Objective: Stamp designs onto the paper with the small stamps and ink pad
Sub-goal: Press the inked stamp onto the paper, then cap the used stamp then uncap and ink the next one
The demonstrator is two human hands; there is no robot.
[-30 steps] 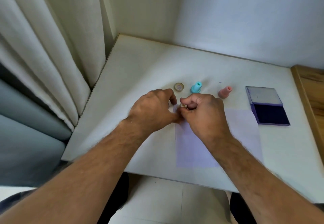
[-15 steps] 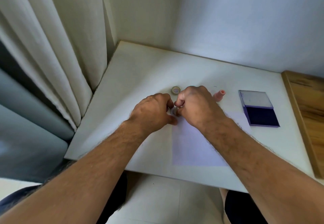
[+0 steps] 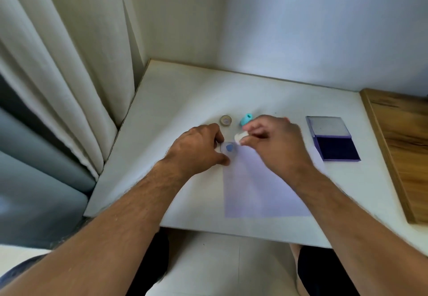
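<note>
The right hand (image 3: 273, 143) hovers just above the top left corner of the paper (image 3: 261, 187), its fingers curled and pinching a small white stamp (image 3: 239, 137) between thumb and fingertips; the stamp is lifted off the sheet and blurred. Below it, a blue mark (image 3: 229, 148) sits on the paper's corner. The left hand (image 3: 196, 147) rests at the paper's left edge, fingers bent, with the thumb and fingertips pressing the corner down on either side of the mark. The paper lies flat on the white table (image 3: 185, 101). Behind the hands stand a round tan stamp (image 3: 226, 120) and a turquoise stamp (image 3: 246, 119), close together. The open ink pad (image 3: 333, 138) lies to the right of the paper, apart from both hands.
</note>
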